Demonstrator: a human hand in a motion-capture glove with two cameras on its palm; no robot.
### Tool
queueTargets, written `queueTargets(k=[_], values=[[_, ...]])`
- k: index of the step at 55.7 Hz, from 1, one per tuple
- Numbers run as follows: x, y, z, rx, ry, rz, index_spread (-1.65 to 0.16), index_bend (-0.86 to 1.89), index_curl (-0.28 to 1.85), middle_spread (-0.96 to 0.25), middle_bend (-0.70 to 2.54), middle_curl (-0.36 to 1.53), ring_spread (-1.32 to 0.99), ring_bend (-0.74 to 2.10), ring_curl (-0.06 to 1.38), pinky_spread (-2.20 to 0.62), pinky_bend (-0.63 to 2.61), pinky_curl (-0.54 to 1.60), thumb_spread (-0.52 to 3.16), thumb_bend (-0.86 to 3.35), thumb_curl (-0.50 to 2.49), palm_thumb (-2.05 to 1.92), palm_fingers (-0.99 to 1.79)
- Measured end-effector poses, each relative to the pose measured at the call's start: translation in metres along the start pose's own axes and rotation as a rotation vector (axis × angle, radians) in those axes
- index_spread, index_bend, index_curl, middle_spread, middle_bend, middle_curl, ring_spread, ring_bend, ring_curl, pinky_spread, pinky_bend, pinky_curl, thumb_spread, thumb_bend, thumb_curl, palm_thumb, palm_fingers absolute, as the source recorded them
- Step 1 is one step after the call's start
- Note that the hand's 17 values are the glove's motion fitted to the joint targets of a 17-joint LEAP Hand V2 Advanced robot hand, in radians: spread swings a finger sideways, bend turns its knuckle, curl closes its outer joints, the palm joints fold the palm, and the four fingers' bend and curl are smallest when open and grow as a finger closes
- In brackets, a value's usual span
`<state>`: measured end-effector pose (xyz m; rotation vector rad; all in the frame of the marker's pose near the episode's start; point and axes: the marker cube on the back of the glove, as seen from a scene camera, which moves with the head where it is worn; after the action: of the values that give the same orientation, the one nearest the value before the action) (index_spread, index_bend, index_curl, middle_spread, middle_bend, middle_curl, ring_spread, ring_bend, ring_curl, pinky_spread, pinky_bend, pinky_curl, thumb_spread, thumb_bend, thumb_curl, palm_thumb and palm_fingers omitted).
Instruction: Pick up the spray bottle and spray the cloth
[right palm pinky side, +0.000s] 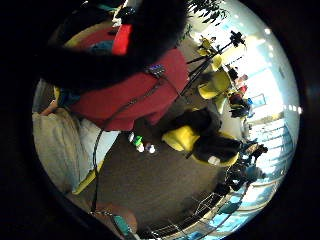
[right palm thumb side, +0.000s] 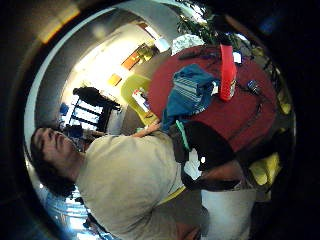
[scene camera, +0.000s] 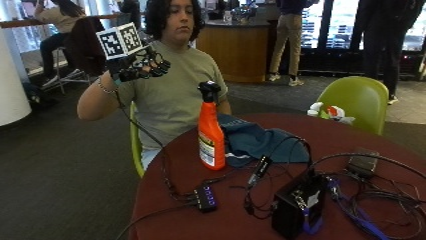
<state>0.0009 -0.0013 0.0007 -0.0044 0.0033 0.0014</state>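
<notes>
beside the shoulder, hand (scene camera: 141, 66) raised, empty

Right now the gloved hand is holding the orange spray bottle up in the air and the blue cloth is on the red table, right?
Not quite. The outside view shows the gloved hand raised but holding nothing; the orange spray bottle stands upright on the red table, untouched. The blue cloth does lie on the table, just behind the bottle.

The person is wearing a khaki short-sleeved T-shirt (scene camera: 174, 90) and a beaded bracelet (scene camera: 104, 88) on the wrist. A black fingerless glove with straps is covering the right hand (scene camera: 138, 67).
</notes>
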Motion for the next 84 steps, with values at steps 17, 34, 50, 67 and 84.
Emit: queueTargets(k=[17, 34, 50, 67, 84], values=[[0.007, -0.01, 0.015, -0.038, -0.007, 0.03, -0.37, 0.16, 0.2, -0.01, 0.21, 0.19, -0.06, 0.34, 0.2, 0.2, 0.31, 0.21, 1.03, 0.2, 0.2, 0.47, 0.41], [0.01, -0.022, 0.044, -0.033, -0.11, 0.071, -0.39, 0.14, 0.23, -0.01, 0.2, 0.27, -0.06, 0.33, 0.24, 0.21, 0.3, 0.27, 1.16, 0.12, 0.27, 0.54, 0.4], [-0.016, -0.046, 0.087, 0.12, -0.37, 0.199, -0.38, 0.15, 0.25, 0.02, 0.19, 0.3, -0.04, 0.34, 0.28, 0.21, 0.28, 0.3, 1.22, 0.11, 0.34, 0.68, 0.45], [-0.01, -0.101, 0.13, 0.414, -0.783, 0.43, -0.35, 0.1, 0.22, 0.08, 0.17, 0.3, 0.01, 0.43, 0.32, 0.18, 0.45, 0.36, 1.23, 0.08, 0.4, 0.77, 0.52], [0.024, -0.147, 0.129, 0.81, -0.779, 0.538, -0.24, 0.12, 0.2, -0.05, 0.32, 0.41, -0.09, 0.64, 0.43, -0.18, 0.67, 0.44, 1.17, 0.05, 0.45, 0.88, 1.21]])
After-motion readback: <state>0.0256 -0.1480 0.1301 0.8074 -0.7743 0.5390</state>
